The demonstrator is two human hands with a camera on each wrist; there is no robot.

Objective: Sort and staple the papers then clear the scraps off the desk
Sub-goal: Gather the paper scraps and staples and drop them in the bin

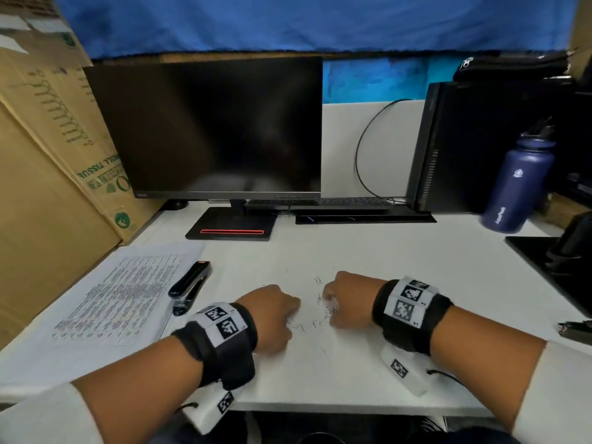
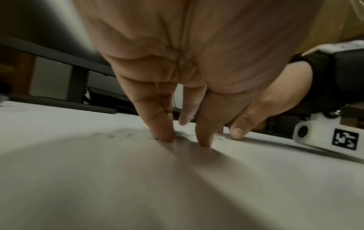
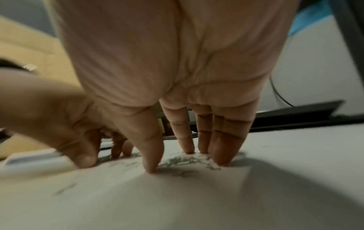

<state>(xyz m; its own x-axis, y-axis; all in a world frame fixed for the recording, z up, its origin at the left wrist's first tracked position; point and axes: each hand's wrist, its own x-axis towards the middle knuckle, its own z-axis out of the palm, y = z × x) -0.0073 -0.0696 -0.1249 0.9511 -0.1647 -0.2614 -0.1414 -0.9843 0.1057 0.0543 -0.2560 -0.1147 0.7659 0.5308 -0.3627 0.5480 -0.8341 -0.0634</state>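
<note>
Loose staples (image 1: 320, 310) lie scattered on the white desk (image 1: 352, 257) between my two hands. My left hand (image 1: 275, 312) stands on its straight fingertips (image 2: 165, 137) at the left edge of the scatter and holds nothing. My right hand (image 1: 347, 299) does the same on the right side, with its fingertips (image 3: 152, 166) touching the desk around a denser clump of staples (image 3: 187, 161). A stack of printed papers (image 1: 121, 299) lies flat at the left, and a black stapler (image 1: 190, 286) lies beside it.
A dark monitor (image 1: 217, 129) and keyboard (image 1: 320, 203) stand at the back, with a black computer tower (image 1: 474, 145) and a navy bottle (image 1: 515, 187) at the right. Cardboard boxes (image 1: 48, 187) lean at the left. A small dark metal tool (image 1: 575, 326) lies at the right edge.
</note>
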